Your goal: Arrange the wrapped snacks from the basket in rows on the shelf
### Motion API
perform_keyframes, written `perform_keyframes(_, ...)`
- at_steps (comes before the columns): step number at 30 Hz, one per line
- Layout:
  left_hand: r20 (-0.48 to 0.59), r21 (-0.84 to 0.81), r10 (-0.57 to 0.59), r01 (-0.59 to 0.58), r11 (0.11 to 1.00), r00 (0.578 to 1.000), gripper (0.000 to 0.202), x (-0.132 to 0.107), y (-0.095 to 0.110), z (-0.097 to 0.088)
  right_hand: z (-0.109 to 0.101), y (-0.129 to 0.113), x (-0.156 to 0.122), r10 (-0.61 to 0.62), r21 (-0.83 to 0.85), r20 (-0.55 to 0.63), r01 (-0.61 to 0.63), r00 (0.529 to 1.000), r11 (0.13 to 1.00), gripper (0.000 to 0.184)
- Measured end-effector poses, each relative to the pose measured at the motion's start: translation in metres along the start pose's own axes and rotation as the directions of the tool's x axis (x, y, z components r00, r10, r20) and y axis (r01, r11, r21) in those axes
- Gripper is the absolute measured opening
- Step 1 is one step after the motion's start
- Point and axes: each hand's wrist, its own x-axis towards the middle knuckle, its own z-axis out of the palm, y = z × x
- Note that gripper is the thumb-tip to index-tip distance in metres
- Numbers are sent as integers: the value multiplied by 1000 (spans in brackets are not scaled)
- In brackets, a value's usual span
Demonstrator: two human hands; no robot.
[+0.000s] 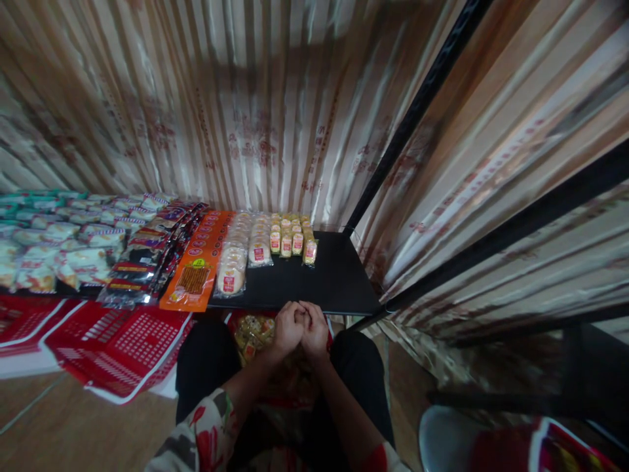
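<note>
My left hand [287,326] and my right hand [316,330] are pressed together at the front edge of a black shelf [334,275], fingers curled inward. Whatever they hold, if anything, is hidden between them. Below, between my knees, small yellow-wrapped snack packets [253,333] lie in a red container that my forearms partly cover. On the shelf just beyond my hands stand rows of small yellow-wrapped packets [297,244]. Left of these are round white crackers in clear wrappers [230,275] and an orange snack bag [194,275].
Dark snack bags [140,262] and many white packets [93,242] fill the shelf's left side. Red baskets [132,337] sit below it at left. Black metal posts [417,98] and printed plastic sheeting [275,105] enclose the back and right. A grey stool [442,432] stands at lower right.
</note>
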Motion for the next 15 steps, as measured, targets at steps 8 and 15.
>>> perform_keyframes(8,143,124,-140,123,985,980,25,-23,-33,21,7,34,-32,134,-143,160,-111,978,983,33)
perform_keyframes(15,260,235,-384,328,915,886,25,-26,-51,23,16,58,-40,229,-352,99,-181,968,918,37)
